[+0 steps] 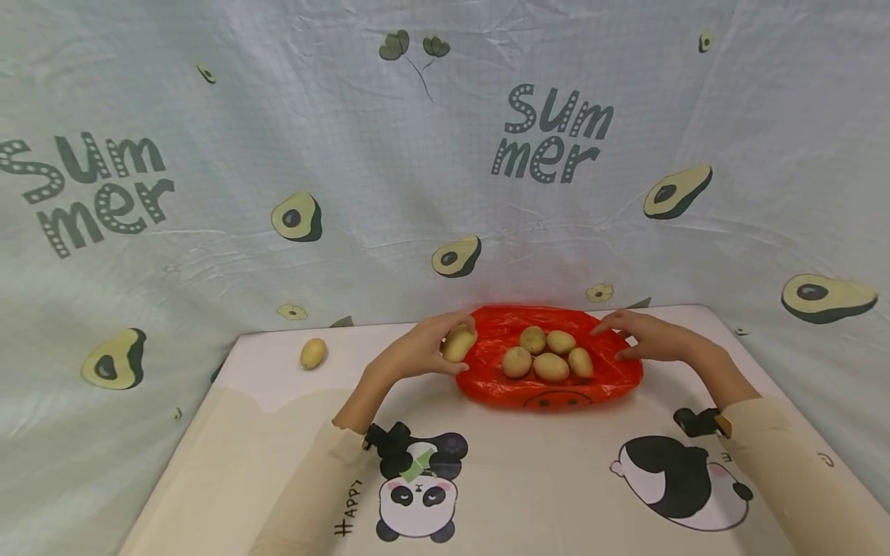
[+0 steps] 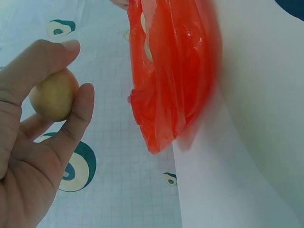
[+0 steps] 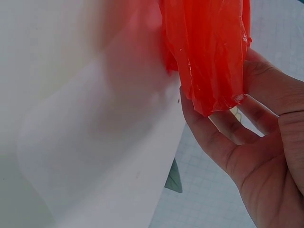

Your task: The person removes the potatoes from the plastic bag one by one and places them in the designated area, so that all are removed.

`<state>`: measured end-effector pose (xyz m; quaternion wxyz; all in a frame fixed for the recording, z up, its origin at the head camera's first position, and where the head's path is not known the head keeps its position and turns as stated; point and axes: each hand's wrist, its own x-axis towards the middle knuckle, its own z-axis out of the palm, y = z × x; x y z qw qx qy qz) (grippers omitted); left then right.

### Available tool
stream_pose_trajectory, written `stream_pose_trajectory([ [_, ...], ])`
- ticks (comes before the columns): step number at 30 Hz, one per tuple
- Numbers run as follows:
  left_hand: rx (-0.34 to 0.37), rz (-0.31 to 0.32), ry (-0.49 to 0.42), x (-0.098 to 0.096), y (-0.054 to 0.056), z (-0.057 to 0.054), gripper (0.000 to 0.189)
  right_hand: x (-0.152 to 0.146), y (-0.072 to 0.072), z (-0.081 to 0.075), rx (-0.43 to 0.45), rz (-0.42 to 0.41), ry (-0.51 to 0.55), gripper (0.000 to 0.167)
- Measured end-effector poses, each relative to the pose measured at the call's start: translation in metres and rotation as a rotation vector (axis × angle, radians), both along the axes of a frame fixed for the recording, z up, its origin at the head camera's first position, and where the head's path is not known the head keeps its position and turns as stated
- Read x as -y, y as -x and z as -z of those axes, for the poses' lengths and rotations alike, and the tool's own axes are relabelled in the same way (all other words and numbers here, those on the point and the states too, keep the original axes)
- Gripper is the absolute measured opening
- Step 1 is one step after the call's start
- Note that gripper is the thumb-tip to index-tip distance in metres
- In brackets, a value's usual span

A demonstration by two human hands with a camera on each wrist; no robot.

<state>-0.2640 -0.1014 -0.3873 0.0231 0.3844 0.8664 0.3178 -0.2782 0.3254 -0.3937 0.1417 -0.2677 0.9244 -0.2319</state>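
Observation:
My left hand [image 1: 424,347] grips a potato [image 1: 459,344] between thumb and fingers, at the left edge of a red plastic bag [image 1: 487,378]. The left wrist view shows that potato [image 2: 56,95] apart from the bag. The bag lies spread wide on the table, with several potatoes [image 1: 552,367] grouped in its middle. At its right end is my right hand [image 1: 650,337]. Up close, the right thumb and fingers [image 3: 204,130] curve round the gathered end of the red plastic [image 3: 213,57].
One more yellowish potato [image 1: 314,353] lies at the back left of the table [image 1: 278,432]. Behind the table hangs a pale cloth [image 1: 375,193] printed with avocados and lettering. Panda pictures [image 1: 419,502] decorate the tabletop in front of the bag.

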Motion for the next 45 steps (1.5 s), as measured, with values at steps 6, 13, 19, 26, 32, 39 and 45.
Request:
stream_pose_trajectory([
  [6,0.036,-0.052,-0.029,0.008,-0.007,0.002,0.047,-0.002,0.001,0.004,0.007,0.008,0.006,0.043],
  [13,0.070,-0.106,-0.029,0.020,-0.016,0.006,0.049,-0.003,0.002,0.007,0.020,0.009,0.015,0.044],
  [19,0.057,-0.134,-0.066,0.029,-0.021,0.010,0.048,-0.006,0.000,0.007,0.000,0.008,0.026,0.044],
  [26,-0.009,-0.164,-0.103,0.038,-0.025,0.012,0.043,-0.007,-0.003,0.010,-0.027,-0.005,0.048,0.042],
  [32,0.000,-0.189,-0.145,0.045,-0.027,0.014,0.042,-0.008,-0.003,0.014,-0.018,0.002,0.050,0.043],
  [39,0.048,-0.215,-0.345,0.052,-0.029,0.023,0.034,-0.010,-0.002,0.015,-0.028,0.001,0.046,0.043],
  [45,0.012,-0.281,-0.394,0.059,-0.031,0.031,0.042,-0.009,-0.004,0.014,-0.039,0.003,0.050,0.043],
])
